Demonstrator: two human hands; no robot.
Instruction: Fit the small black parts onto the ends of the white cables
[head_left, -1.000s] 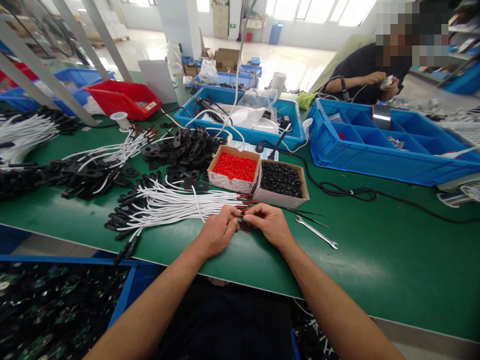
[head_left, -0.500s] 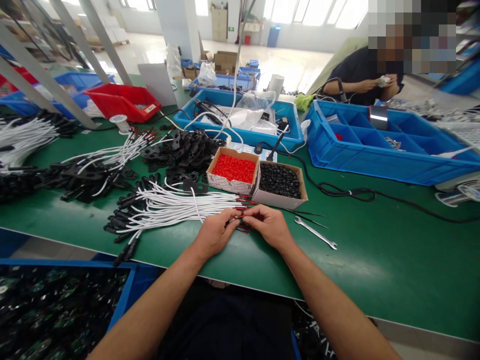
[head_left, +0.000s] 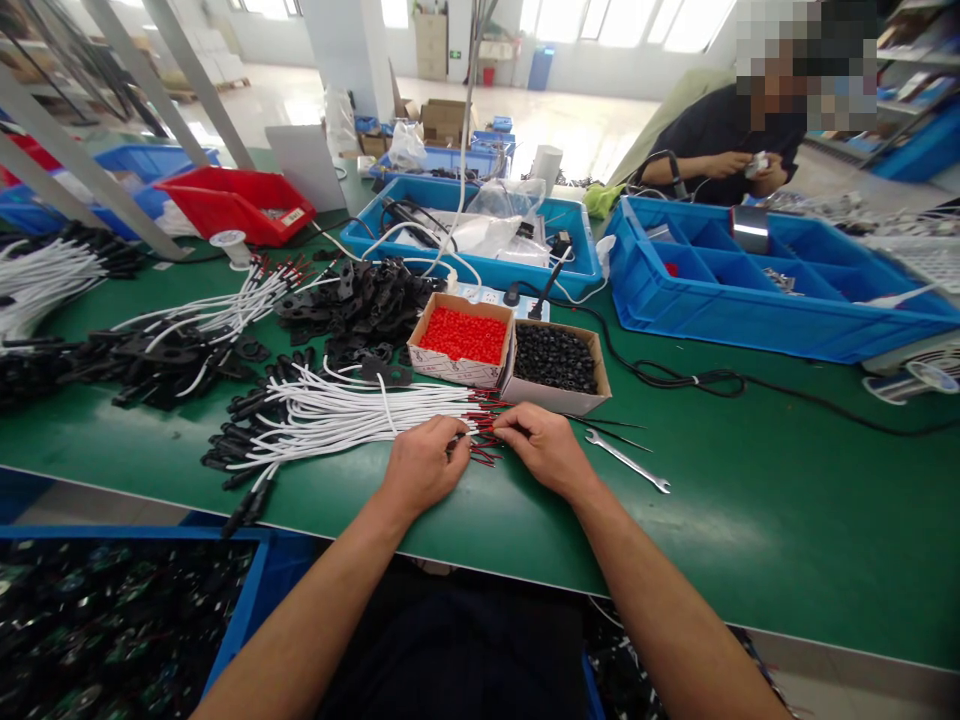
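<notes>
Many white cables (head_left: 360, 415) lie side by side on the green table, their black connectors (head_left: 255, 440) to the left and thin red and dark wire ends (head_left: 484, 458) to the right. My left hand (head_left: 426, 465) is closed, pinching one white cable close to its wire end. Fingertips of my right hand (head_left: 546, 448) are pressed together on a red wire tip of that cable; whether a small part is between them I cannot make out. Just behind the hands stand a box of small red parts (head_left: 463, 334) and a box of small black parts (head_left: 555, 358).
Right of my hands lie a wrench (head_left: 627, 461) and dark, thin-tipped tweezers (head_left: 616, 432). Flat black parts (head_left: 360, 305) are heaped behind the cables. Blue bins (head_left: 750, 320) and a red bin (head_left: 232, 205) line the back. Opposite sits a co-worker (head_left: 705, 140) holding a small white object.
My hands have drawn slightly apart, opening a small gap with the red wire between them. The view has shifted a little.
</notes>
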